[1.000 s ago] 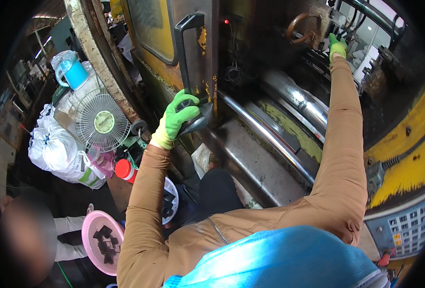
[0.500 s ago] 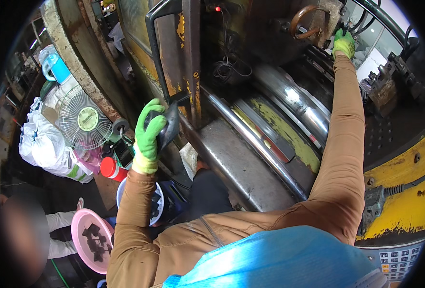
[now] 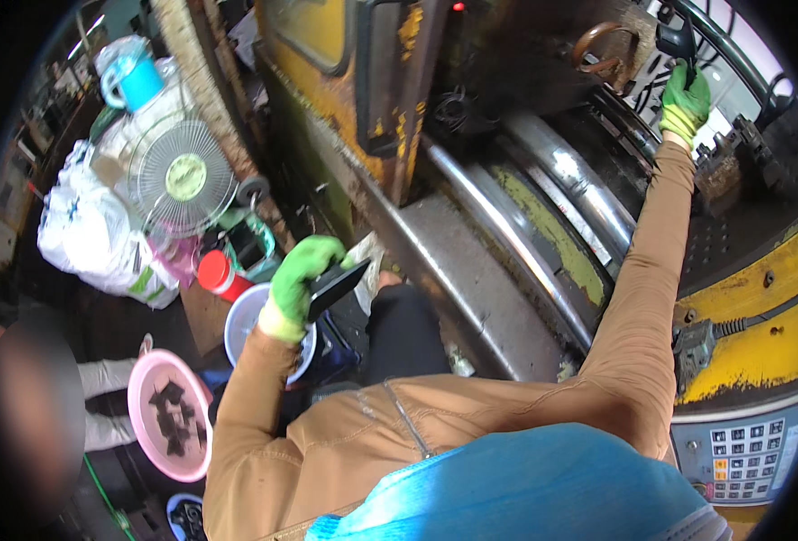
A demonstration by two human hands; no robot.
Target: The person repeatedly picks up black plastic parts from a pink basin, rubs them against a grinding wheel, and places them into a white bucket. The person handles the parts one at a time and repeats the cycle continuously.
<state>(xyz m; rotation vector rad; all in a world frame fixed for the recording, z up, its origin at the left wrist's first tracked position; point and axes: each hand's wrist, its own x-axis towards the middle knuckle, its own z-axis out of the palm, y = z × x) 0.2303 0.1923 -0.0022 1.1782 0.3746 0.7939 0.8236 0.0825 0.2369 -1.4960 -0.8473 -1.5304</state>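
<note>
My left hand [image 3: 304, 279], in a green glove, is closed round a flat black piece [image 3: 338, 290] with straight edges, held up in front of the machine. On the far right my right hand [image 3: 685, 97], gloved too, has its fingers curled at the machine. A black rounded part [image 3: 676, 40] stands just above those fingers; whether they grip it I cannot make out. Between my hands lie a shiny steel roller [image 3: 568, 171] and a long bright bar [image 3: 498, 225] of the machine. The yellow machine door with a black handle [image 3: 379, 86] is beyond my left hand.
At left stand a fan [image 3: 185, 176], white plastic bags [image 3: 97, 225], a blue jug [image 3: 135, 83] and a red-lidded container [image 3: 222, 276]. A pink basin [image 3: 144, 433] holds dark pieces, near a seated person [image 3: 34, 424]. A keypad panel [image 3: 742, 460] is at lower right.
My left hand has come down with the black piece, which now shows more edge-on. My right hand has moved slightly right. The whole view has shifted, and the door handle appears further right.
</note>
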